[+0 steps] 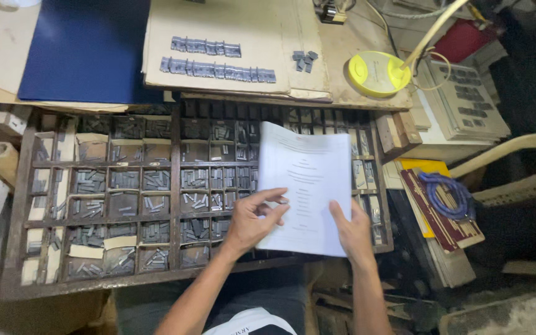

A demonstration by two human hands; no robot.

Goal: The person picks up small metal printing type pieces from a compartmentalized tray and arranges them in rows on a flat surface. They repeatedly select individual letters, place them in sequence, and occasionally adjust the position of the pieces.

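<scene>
Both hands [305, 226] hold a white printed paper sheet [305, 186].

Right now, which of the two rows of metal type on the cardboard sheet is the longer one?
The lower row, nearer the wooden type case, is longer; it runs well past both ends of the shorter upper row.

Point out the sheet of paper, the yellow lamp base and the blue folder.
sheet of paper [308, 180]: head view, middle of the page.
yellow lamp base [375, 73]: head view, centre of the round top.
blue folder [88, 49]: head view, middle of the cover.
</scene>
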